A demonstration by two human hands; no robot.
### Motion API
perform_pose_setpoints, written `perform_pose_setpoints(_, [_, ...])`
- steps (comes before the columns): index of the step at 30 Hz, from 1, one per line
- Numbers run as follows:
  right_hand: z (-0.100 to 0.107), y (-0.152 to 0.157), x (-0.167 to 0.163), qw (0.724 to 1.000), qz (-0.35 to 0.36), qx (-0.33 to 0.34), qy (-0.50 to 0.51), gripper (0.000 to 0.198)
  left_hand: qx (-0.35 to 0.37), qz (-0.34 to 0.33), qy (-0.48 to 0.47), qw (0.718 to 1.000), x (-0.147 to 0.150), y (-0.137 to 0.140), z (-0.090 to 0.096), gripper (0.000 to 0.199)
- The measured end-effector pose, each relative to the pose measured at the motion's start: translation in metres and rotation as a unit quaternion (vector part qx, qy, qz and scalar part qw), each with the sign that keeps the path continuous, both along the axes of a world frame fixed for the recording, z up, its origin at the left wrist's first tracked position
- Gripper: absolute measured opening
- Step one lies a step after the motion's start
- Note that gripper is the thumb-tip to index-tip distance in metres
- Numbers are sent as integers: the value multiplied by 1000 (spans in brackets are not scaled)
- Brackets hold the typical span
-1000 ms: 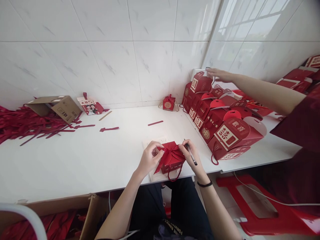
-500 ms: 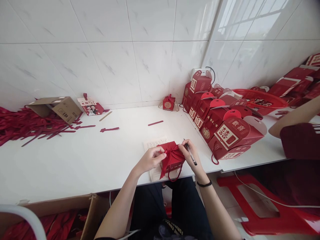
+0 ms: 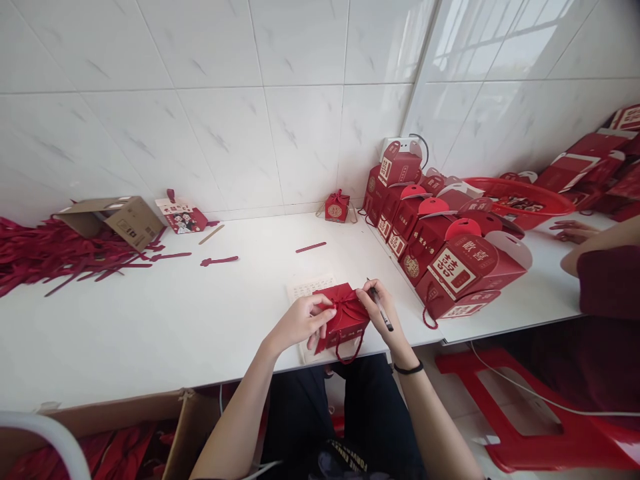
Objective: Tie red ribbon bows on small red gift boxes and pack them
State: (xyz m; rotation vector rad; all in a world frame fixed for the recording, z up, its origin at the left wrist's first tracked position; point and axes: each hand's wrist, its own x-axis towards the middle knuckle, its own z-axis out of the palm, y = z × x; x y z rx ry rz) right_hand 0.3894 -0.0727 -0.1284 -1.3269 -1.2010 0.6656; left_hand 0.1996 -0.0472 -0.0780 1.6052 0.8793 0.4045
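Note:
A small red gift box [image 3: 345, 338] stands at the table's front edge, on a sheet of paper printed with rows of small characters [image 3: 310, 287]. Across its top is a red ribbon bow [image 3: 342, 305], and a twisted red cord handle [image 3: 357, 348] hangs down its front. With thumb and fingers, my left hand [image 3: 306, 321] pinches the left side of the ribbon. The right side of the bow is between the fingertips of my right hand [image 3: 379, 303], which also keeps a pen [image 3: 383, 312] slanted across it.
Several red gift boxes [image 3: 453, 270] crowd the right, with a red basin [image 3: 550, 208] behind. A co-worker's hand [image 3: 575, 232] rests beyond. Loose ribbons [image 3: 30, 257] and a cardboard box [image 3: 130, 223] lie left; another carton [image 3: 183, 413] stands below the table edge.
My left fingers have shifted slightly right and lower on the ribbon, now covering its hanging tail. My right hand is nearly still. The co-worker's hand has come into view over the table.

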Motion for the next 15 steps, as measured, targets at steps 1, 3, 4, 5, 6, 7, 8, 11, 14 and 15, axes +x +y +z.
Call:
perform_pose_setpoints(1, [0,0,0,1000,0,0,2,22,-9,-8,-2,1000,0,0,0,31])
perform_pose_setpoints(3, [1,0,-1,1000,1,2,5,22,-29,-17,-10,999,1,1,-1,35])
perform_pose_setpoints(4, [2,0,-1,1000,1,2,5,22,-34,-16,-17,999,1,2,-2,36])
perform_pose_setpoints(5, [2,-1,-1,1000,0,3,5,22,-35,-9,-24,999,1,3,-2,37])
perform_pose_setpoints(6, [2,-1,-1,1000,-1,3,5,22,-34,3,-31,999,1,4,-3,37])
perform_pose_setpoints(7, [2,-1,-1,1000,-1,2,5,22,-31,16,-34,999,1,5,-4,36])
perform_pose_setpoints(8, [2,-1,-1,1000,-3,2,4,21,-28,28,-34,999,1,5,-4,34])
perform_pose_setpoints(11, [2,-1,-1,1000,-5,4,3,21,-23,40,-24,999,0,5,-5,31])
perform_pose_setpoints(14, [1,-1,-1,1000,-6,5,3,21,-21,37,-25,999,-1,5,-6,30])
perform_pose_setpoints(15, [1,-1,-1,1000,-6,5,3,22,-19,40,-28,999,0,5,-7,30])
